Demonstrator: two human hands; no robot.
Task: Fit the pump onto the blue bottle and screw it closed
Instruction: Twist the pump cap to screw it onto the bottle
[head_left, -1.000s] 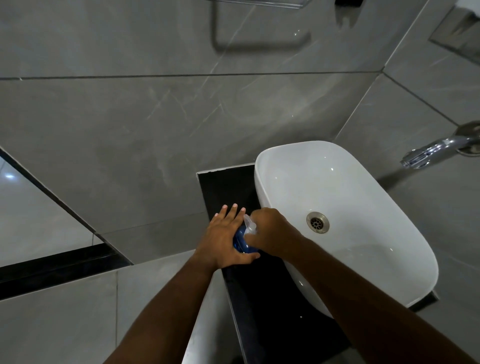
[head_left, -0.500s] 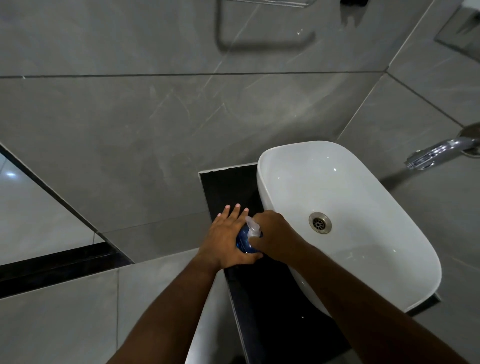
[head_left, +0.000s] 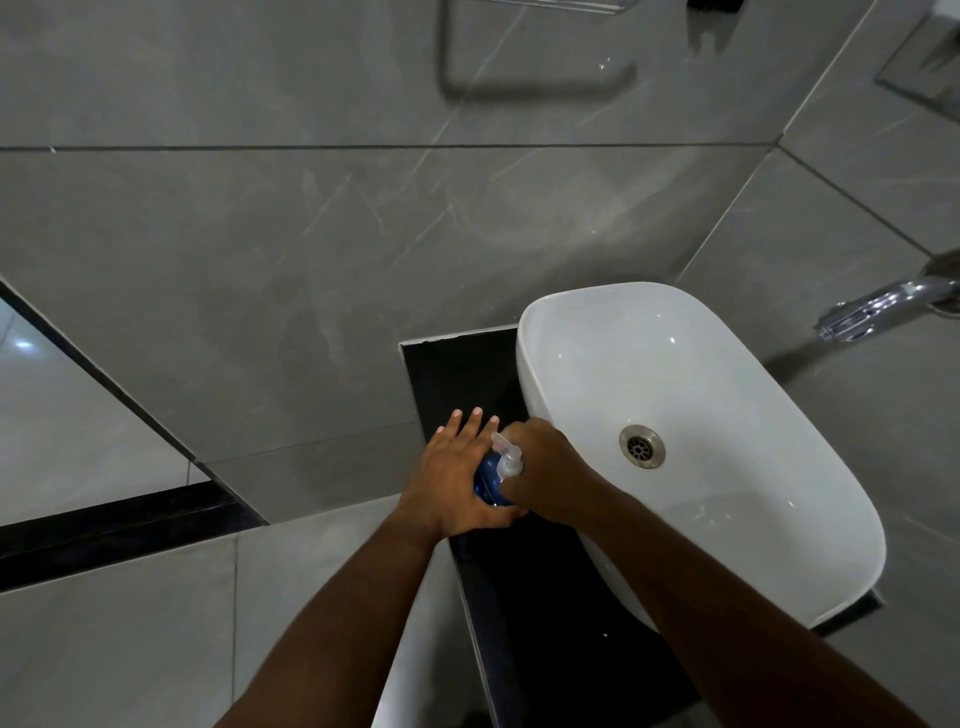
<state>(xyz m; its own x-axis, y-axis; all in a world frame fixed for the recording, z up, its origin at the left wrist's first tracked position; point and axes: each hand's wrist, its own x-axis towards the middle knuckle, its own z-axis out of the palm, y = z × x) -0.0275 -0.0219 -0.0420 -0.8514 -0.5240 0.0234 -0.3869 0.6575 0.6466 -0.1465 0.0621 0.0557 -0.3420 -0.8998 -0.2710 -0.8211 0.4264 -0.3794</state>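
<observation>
The blue bottle (head_left: 487, 483) stands on the black counter (head_left: 457, 374), just left of the white basin. My left hand (head_left: 454, 475) wraps its left side, thumb across the front and fingers stretched out behind it. A clear pump (head_left: 506, 457) sits on the bottle's top, its nozzle pointing away and to the left. My right hand (head_left: 545, 475) is closed around the pump's base and collar from the right. Most of the bottle is hidden by both hands.
A white oval basin (head_left: 779, 467) with a metal drain (head_left: 642, 446) fills the counter to the right. A chrome tap (head_left: 878, 306) juts from the right wall. Grey tiled walls surround the counter, which is narrow, with its left edge (head_left: 467, 597) close by.
The pump's nozzle has turned a little and more of it shows above my right hand. Both hands stay on the bottle in the same spot.
</observation>
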